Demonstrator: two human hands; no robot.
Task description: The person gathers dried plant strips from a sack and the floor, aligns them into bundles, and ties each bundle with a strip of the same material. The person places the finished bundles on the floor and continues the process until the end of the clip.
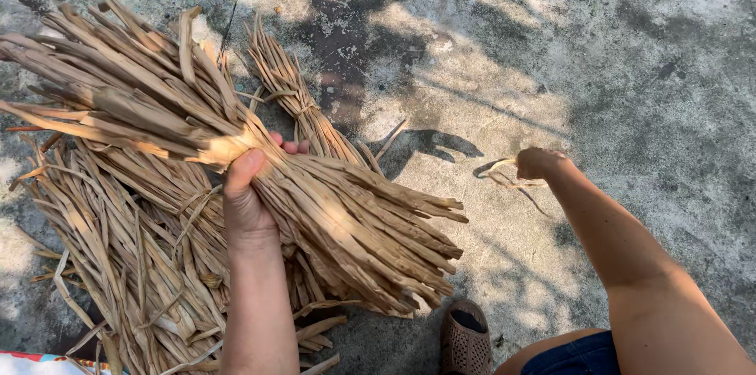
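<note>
Left hand [250, 198] grips dried leaf bundle [315, 202] mid-length, lying diagonally; right hand [539, 164] off to its right, closed on loose strip [504, 178]

We see a bundle of dried tan leaf strips [315, 202] held off the ground, gripped at its middle, ends fanning both ways; a thin curled strip [504, 178] lies on the concrete, pinched at one end.

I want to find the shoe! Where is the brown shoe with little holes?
In the head view, the brown perforated shoe sits at the bottom edge, on the grey concrete ground, right of the dried straw bundle.
</note>
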